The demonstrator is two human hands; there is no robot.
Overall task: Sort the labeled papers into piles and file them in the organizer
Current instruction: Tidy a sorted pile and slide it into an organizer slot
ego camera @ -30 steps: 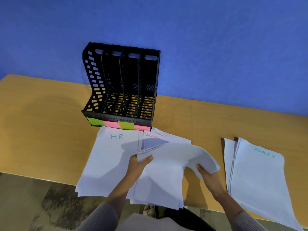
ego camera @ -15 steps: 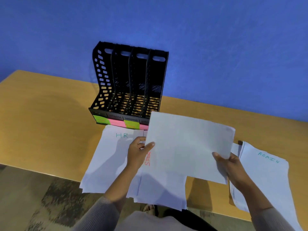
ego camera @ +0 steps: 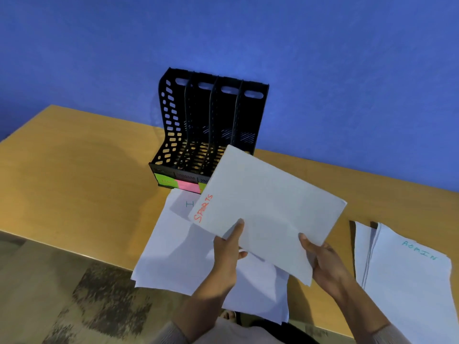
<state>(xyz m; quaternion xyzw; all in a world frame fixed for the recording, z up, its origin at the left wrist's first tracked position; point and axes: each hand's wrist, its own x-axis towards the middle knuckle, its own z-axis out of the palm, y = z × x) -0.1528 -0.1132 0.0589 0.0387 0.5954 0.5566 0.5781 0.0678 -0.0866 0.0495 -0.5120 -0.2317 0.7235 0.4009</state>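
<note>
I hold a stack of white papers labelled SPORTS in red [ego camera: 268,207] above the table, tilted toward the organizer. My left hand [ego camera: 227,254] pinches its near edge with the thumb on top. My right hand [ego camera: 323,259] grips its near right corner. The black four-slot organizer [ego camera: 211,125] stands upright at the wall, its slots showing no paper, with green and pink sticky labels on its front lip. Under the held stack lies the HR pile [ego camera: 171,244], its label half covered. Another pile [ego camera: 258,294] lies below my hands. The ADMIN pile [ego camera: 407,281] lies at the right.
The wooden table [ego camera: 74,182] runs along a blue wall. Its front edge crosses below the piles, and the HR pile and the pile below my hands overhang it. A patterned floor shows beneath at the left.
The SPORTS stack has been raised from the middle pile, flattened out and turned, and has moved up toward the organizer. Both hands moved with it.
</note>
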